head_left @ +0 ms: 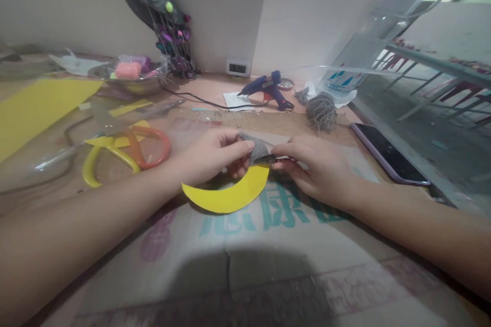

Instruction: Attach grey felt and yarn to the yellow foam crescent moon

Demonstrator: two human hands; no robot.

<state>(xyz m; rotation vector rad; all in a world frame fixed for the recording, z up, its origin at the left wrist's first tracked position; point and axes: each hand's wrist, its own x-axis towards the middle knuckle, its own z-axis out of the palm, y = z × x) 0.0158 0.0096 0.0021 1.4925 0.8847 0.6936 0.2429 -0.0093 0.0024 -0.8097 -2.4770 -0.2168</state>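
My left hand [213, 156] is closed on a yellow crescent-shaped piece of foam [230, 194], whose upper end is wrapped in grey twine [258, 147]. My right hand [316, 166] pinches the twine at the wrapped end, with thumb and fingers pressed together. Both hands hover just above a flattened cardboard sheet [268, 245] with teal printed characters.
Yellow and orange scissors [128, 150] lie to the left beside yellow foam scraps [38, 107]. A blue glue gun [268, 89] and a ball of grey twine [321, 111] sit behind. A phone [387, 153] lies to the right. A metal bowl [132, 79] stands at back left.
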